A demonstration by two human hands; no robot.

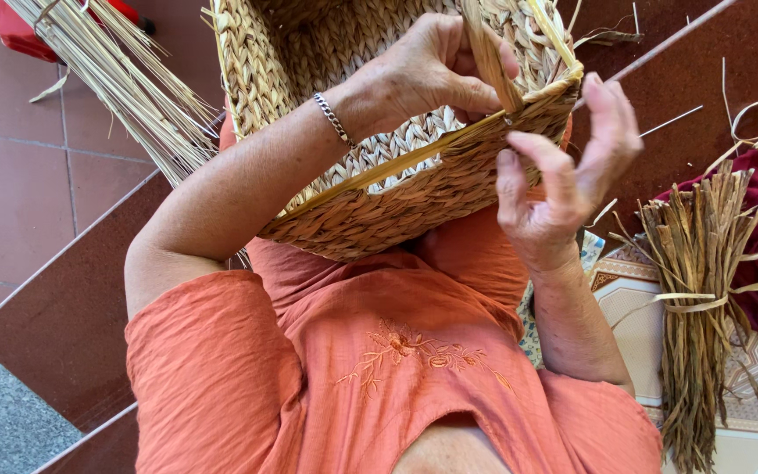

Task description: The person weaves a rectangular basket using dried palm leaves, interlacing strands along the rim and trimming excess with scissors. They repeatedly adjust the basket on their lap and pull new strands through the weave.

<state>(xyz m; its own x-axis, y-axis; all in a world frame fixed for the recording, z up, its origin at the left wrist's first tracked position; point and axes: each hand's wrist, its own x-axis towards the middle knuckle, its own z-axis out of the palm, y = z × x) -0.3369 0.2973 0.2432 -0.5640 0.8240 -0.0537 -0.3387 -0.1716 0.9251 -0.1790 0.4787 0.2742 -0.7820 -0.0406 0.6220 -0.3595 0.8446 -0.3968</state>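
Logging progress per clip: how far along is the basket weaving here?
Done: the basket walls look fully woven. In hand: the left hand pinches a strand at the rim while the right hand steadies the outer edge. Left: the rim corner, where loose strand ends stick up; a fibre bundle lies alongside.

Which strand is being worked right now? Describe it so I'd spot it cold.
Start at the big woven basket on the person's lap and follow its rim to the upper right corner. There the left hand pinches a flat tan strand standing up from the rim, loose, unlike the plaited strands around it.
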